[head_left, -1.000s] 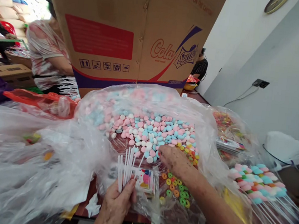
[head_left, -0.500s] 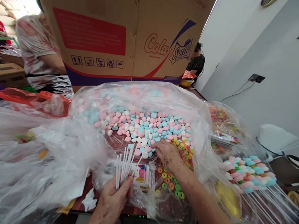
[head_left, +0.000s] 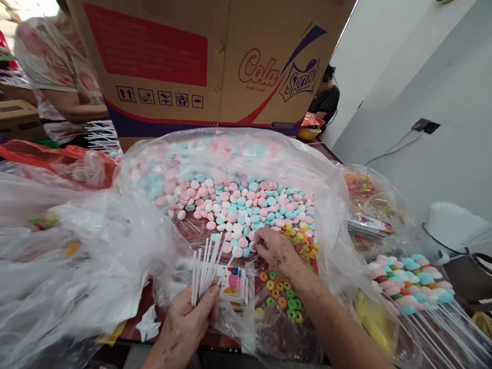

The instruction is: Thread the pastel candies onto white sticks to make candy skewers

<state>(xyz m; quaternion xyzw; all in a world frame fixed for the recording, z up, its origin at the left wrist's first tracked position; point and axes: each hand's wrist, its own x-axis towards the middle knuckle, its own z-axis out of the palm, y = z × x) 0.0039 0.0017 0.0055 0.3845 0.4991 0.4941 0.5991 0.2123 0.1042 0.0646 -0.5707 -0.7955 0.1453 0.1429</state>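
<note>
My left hand [head_left: 190, 314] is closed around a bundle of white sticks [head_left: 207, 263], which stand upright and fan out at the top. Near the edge of a pile of pink, blue and white candies [head_left: 243, 208] is my right hand [head_left: 277, 250], its fingers bent together; what they hold, if anything, is hidden. Below and beside that hand lie gummy rings [head_left: 282, 295] in orange, green and yellow. A stack of printed cards [head_left: 234, 284] lies between my hands. Clear plastic sheeting [head_left: 333, 218] surrounds the candies.
A tall cardboard box [head_left: 156, 38] stands behind the pile. Candy skewers [head_left: 413, 280] lie at the right, with bagged gummies [head_left: 361, 189] behind them. Crumpled plastic [head_left: 62, 270] covers the left. One person [head_left: 59, 68] sits behind the box at left, another [head_left: 325, 99] at right.
My right hand has shifted very slightly at the edge of the candy pile. My left hand still holds the sticks. The view has tilted a little, and the person at left has moved an arm.
</note>
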